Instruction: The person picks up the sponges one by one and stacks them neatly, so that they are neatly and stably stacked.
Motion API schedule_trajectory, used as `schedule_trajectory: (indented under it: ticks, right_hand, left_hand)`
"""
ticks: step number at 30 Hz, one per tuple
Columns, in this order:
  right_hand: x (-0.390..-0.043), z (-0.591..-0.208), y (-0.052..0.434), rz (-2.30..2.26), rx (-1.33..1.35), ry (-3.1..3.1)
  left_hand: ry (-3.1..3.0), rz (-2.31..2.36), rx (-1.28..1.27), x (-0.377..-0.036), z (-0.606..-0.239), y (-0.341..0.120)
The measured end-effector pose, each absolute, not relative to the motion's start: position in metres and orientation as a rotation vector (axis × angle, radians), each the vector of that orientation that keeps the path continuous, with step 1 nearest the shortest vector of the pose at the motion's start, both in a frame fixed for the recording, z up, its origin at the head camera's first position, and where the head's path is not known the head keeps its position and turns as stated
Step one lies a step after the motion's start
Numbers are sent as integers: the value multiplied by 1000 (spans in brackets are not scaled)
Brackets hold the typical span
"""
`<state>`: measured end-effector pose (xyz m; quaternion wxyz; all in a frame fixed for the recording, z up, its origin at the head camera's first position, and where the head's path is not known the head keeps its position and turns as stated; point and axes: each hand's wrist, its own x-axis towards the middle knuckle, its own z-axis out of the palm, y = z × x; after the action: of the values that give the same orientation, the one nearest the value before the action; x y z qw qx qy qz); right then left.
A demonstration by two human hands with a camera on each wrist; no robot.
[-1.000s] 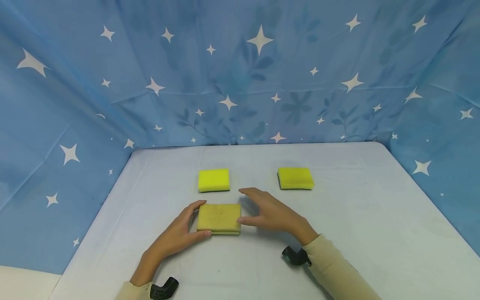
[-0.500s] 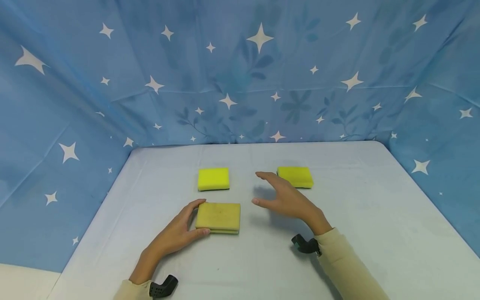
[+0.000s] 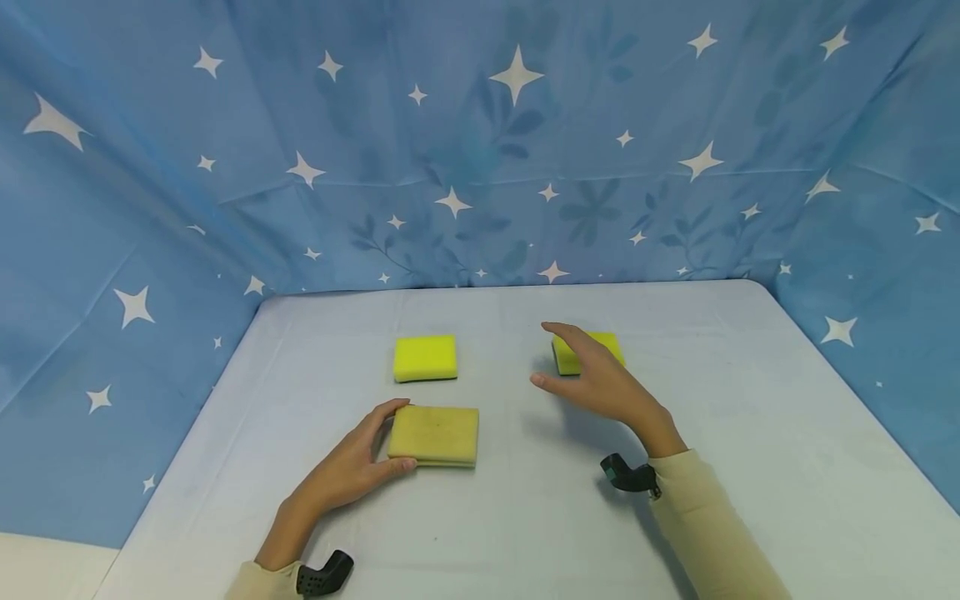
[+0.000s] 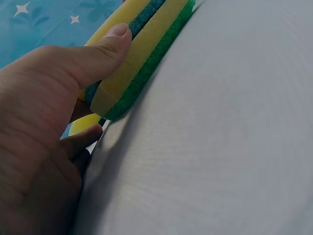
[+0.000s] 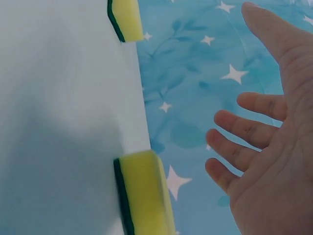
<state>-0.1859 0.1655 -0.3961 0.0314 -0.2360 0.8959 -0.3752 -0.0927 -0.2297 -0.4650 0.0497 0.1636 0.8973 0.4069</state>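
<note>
My left hand [image 3: 341,477]: it rests on the table [image 3: 750,467] toward the near edge, left of the middle. My thumb and fingers curl round the left end of the stacked sponges [image 3: 435,435]. In the left wrist view my thumb [image 4: 93,61] presses flat on the side of the stack.

Stacked sponges: two yellow sponges lie one on the other, flat on the table and nearer its front edge than its back. The left wrist view shows their layers from the side: yellow, a blue band, yellow, then green touching the table.

My right hand [image 3: 607,387]: it hovers right of the middle, fingers spread and straight, gripping nothing. In the right wrist view my fingers [image 5: 249,132] fan apart with the backdrop behind them.

Right sponge [image 3: 592,350]: it lies flat toward the back edge, right of centre. My right hand is over its front-left part, and I cannot tell whether my fingers touch it. The right wrist view shows its yellow top over a dark green underside.

Left sponge [image 3: 425,358]: bright yellow, flat on the table toward the back edge, just behind the stack and apart from it.

Table: covered in pale cloth, with a blue star-printed backdrop [image 3: 480,142] hanging behind it and at both sides.
</note>
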Motion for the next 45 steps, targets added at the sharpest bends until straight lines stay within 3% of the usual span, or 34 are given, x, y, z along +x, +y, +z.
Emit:
schedule_trajectory:
  ticks: [22, 45]
  right_hand:
    - [-205, -404, 213, -1230, -473, 2791]
    - [-219, -427, 240, -1231, -392, 2726]
  left_hand:
    - [2710, 1233, 409, -93, -463, -229]
    - [2716, 1252, 418, -94, -463, -228]
